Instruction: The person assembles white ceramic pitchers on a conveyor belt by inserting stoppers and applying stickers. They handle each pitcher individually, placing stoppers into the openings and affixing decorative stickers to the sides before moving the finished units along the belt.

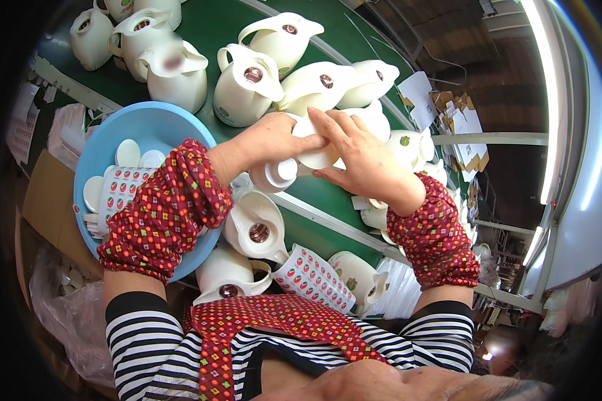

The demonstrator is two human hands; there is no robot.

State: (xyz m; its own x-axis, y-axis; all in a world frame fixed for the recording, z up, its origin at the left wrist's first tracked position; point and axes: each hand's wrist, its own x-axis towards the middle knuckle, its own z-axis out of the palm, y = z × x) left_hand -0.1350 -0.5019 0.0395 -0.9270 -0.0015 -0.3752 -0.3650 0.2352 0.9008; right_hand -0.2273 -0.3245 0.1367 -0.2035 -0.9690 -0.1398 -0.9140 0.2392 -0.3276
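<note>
Above the green conveyor, both hands meet at a smooth cream-white rounded piece (316, 159). My left hand (274, 140) grips it from the left, its thumb lying across the piece. From the right, my right hand (371, 159) curls over it, index finger on top and thumb below. What kind of part it is I cannot make out, as the fingers cover much of it. Just below my left hand is a white stopper (277, 174) with a round knob; whether that hand touches it is hidden. A cream vacuum jug (376, 119) stands partly behind my right fingers.
Several cream vacuum jugs (247, 87) stand on the green conveyor (211, 20), open tops showing shiny liners. A blue basin (90, 150) at left holds white lids and a sticker sheet. Nearer me are an open jug (255, 224) and another sticker sheet (314, 279).
</note>
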